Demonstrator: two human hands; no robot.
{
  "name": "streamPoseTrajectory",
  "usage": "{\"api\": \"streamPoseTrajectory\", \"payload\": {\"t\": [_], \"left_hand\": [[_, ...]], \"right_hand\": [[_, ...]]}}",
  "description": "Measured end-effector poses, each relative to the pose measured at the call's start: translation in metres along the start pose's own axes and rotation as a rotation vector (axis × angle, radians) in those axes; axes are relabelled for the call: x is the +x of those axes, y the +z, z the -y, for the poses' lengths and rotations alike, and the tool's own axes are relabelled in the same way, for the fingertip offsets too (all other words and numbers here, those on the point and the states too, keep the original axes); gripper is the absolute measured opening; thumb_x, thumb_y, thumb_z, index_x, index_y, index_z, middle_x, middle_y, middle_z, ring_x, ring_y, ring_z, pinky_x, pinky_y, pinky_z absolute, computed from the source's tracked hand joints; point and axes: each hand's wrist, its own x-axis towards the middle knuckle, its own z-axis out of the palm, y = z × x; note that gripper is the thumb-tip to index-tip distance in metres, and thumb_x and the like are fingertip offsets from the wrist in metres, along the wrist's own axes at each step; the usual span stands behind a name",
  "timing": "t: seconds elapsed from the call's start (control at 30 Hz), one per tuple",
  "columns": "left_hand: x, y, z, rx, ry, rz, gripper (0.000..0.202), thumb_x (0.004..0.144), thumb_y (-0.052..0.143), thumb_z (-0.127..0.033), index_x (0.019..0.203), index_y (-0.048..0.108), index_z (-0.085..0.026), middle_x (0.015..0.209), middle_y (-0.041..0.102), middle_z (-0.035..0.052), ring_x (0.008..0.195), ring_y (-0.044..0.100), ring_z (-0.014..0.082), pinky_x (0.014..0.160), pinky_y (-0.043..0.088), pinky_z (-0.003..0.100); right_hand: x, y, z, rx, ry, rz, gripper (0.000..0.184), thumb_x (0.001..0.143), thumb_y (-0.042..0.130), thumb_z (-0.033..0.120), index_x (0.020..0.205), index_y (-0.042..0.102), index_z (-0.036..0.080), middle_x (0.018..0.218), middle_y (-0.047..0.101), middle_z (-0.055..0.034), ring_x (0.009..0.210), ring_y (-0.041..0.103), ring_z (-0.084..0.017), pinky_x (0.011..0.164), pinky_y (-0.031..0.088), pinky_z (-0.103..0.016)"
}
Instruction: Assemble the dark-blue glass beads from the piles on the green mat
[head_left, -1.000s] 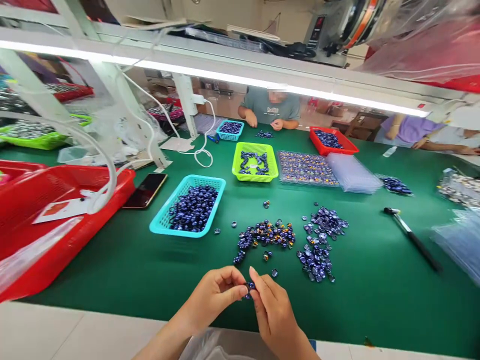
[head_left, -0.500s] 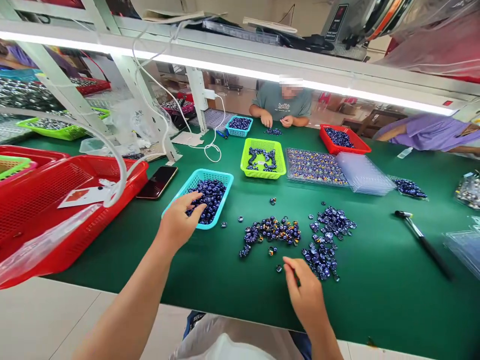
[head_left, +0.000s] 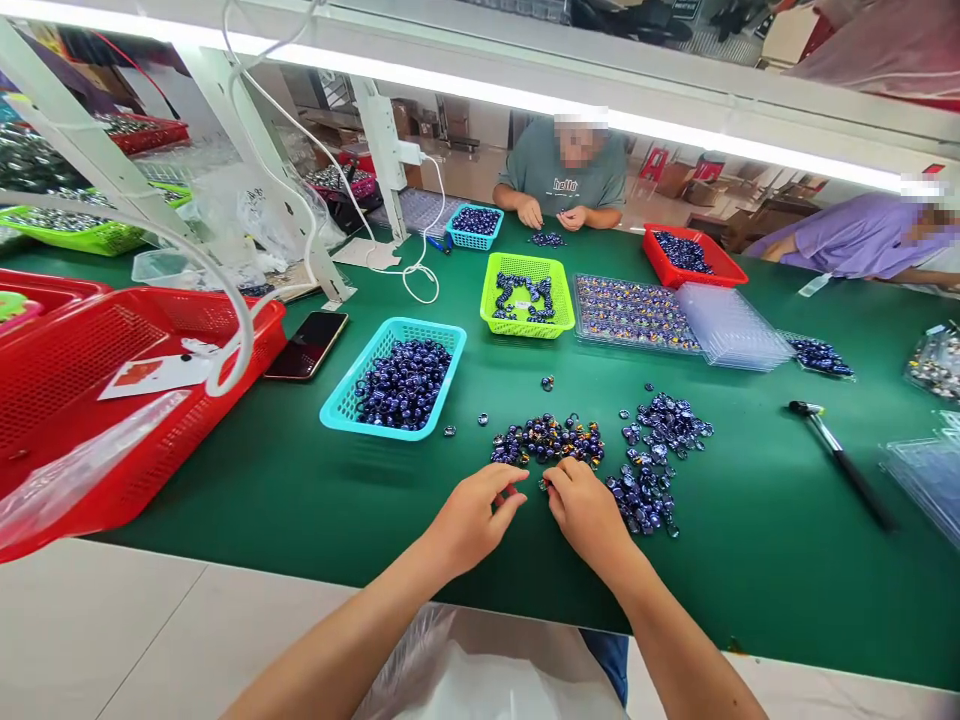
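1. Glossy blue ring-like pieces [head_left: 551,438], some with amber glints, lie heaped on the green tabletop [head_left: 757,560], nearer its near edge than its far one. We find them just beyond the hands, a spot that seems chosen for easy reach from either side.
2. We see the left hand [head_left: 476,515] above the tabletop, thumb and fingertips parted, with nothing visible between them.
3. Facing it, the right hand [head_left: 589,508] curls its fingers down. One small piece [head_left: 543,484] shows at the fingertips; we cannot tell whether it is pinched or only touched. Keeping the hands close probably lets both serve one spot.
4. Just right of that hand, we note flat, rounded blue pieces [head_left: 645,498] in a separate pile, presumably so the two sorts stay unmixed.
5. To the left of the hands, we see a turquoise basket [head_left: 375,431] full of dark blue beads; its raised walls should stop them rolling away.
6. Toward the far edge, we find a lime-green basket [head_left: 526,328] and a clear tray [head_left: 637,347], whose rows seem meant to keep pieces apart.
7. Well to the right lies a hammer [head_left: 855,477], black handle angled toward the near edge, likely handy for grasping.
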Motion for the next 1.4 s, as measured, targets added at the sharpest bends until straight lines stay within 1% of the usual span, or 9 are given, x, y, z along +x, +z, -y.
{"api": "streamPoseTrajectory", "payload": {"t": [0.17, 0.37, 0.5, 0.6, 0.83, 1.0, 1.13, 1.27, 1.4], "left_hand": [[-0.003, 0.003, -0.005, -0.055, -0.056, 0.029, 0.034, 0.089, 0.061, -0.018, 0.122, 0.067, -0.017, 0.109, 0.072, 0.0098, 0.086, 0.07, 0.0184, 0.074, 0.057, 0.028], [-0.013, 0.008, -0.012, -0.177, 0.028, 0.021, 0.023, 0.089, 0.063, -0.021, 0.109, 0.073, -0.018, 0.1, 0.076, 0.0079, 0.089, 0.07, 0.0191, 0.081, 0.055, 0.029], [-0.018, 0.006, -0.015, -0.222, 0.026, 0.058, 0.02, 0.089, 0.064, -0.023, 0.105, 0.075, -0.018, 0.095, 0.077, 0.0075, 0.086, 0.07, 0.0189, 0.077, 0.054, 0.029], [-0.021, 0.004, -0.019, -0.306, -0.078, 0.115, 0.019, 0.088, 0.063, -0.024, 0.102, 0.076, -0.018, 0.094, 0.076, 0.0077, 0.084, 0.069, 0.0188, 0.076, 0.054, 0.029], [-0.022, 0.009, -0.019, -0.9, -0.479, 0.191, 0.023, 0.077, 0.077, -0.028, 0.096, 0.077, -0.015, 0.089, 0.077, 0.0064, 0.07, 0.066, 0.0135, 0.067, 0.055, 0.025], [-0.024, 0.011, -0.021, -0.98, -0.506, 0.118, 0.021, 0.072, 0.082, -0.025, 0.089, 0.078, -0.016, 0.084, 0.077, 0.0039, 0.068, 0.065, 0.0114, 0.069, 0.054, 0.024], [-0.027, 0.016, -0.029, -0.952, -0.481, 0.041, 0.019, 0.072, 0.082, -0.029, 0.085, 0.077, -0.016, 0.084, 0.078, 0.0051, 0.08, 0.07, 0.0169, 0.076, 0.057, 0.028], [-0.027, 0.017, -0.034, -0.907, -0.506, -0.026, 0.021, 0.072, 0.081, -0.031, 0.084, 0.076, -0.015, 0.08, 0.077, 0.0054, 0.075, 0.071, 0.0177, 0.074, 0.058, 0.03], [-0.026, 0.018, -0.034, -0.888, -0.531, -0.041, 0.023, 0.072, 0.081, -0.032, 0.083, 0.073, -0.014, 0.077, 0.077, 0.0057, 0.075, 0.072, 0.019, 0.074, 0.058, 0.031]], "right_hand": [[-0.012, -0.011, 0.012, 0.095, 0.018, -0.069, 0.011, 0.09, 0.052, 0.012, 0.09, 0.061, 0.019, 0.085, 0.061, -0.0046, 0.075, 0.059, -0.019, 0.064, 0.047, -0.029], [-0.032, -0.026, 0.037, 0.267, 0.031, -0.163, 0.014, 0.09, 0.049, 0.011, 0.094, 0.06, 0.019, 0.083, 0.059, -0.0037, 0.072, 0.058, -0.017, 0.062, 0.045, -0.027], [-0.043, -0.025, 0.044, 0.274, 0.032, -0.203, 0.016, 0.09, 0.05, 0.011, 0.099, 0.06, 0.019, 0.084, 0.06, -0.0039, 0.071, 0.058, -0.016, 0.062, 0.046, -0.027], [-0.05, -0.023, 0.047, 0.277, 0.014, -0.267, 0.017, 0.091, 0.052, 0.012, 0.104, 0.061, 0.019, 0.089, 0.062, -0.0056, 0.076, 0.06, -0.017, 0.063, 0.048, -0.028], [-0.06, -0.019, 0.054, 0.441, 0.113, -0.312, 0.018, 0.092, 0.053, 0.015, 0.107, 0.061, 0.022, 0.098, 0.063, -0.0069, 0.091, 0.064, -0.02, 0.076, 0.054, -0.034], [-0.06, -0.023, 0.055, 0.658, 0.187, -0.267, 0.031, 0.092, 0.058, 0.025, 0.123, 0.057, 0.023, 0.115, 0.063, -0.0093, 0.101, 0.064, -0.022, 0.075, 0.058, -0.033], [-0.053, -0.024, 0.056, 0.734, 0.163, -0.333, 0.022, 0.092, 0.062, 0.023, 0.113, 0.064, 0.024, 0.102, 0.069, -0.0054, 0.09, 0.067, -0.019, 0.074, 0.058, -0.031], [-0.049, -0.021, 0.057, 0.738, 0.152, -0.428, 0.02, 0.092, 0.059, 0.014, 0.106, 0.067, 0.025, 0.093, 0.071, -0.0034, 0.086, 0.069, -0.018, 0.074, 0.057, -0.031], [-0.052, -0.017, 0.058, 0.707, 0.169, -0.426, 0.019, 0.092, 0.056, 0.013, 0.104, 0.065, 0.025, 0.092, 0.071, -0.0032, 0.087, 0.069, -0.019, 0.081, 0.057, -0.036]]}}
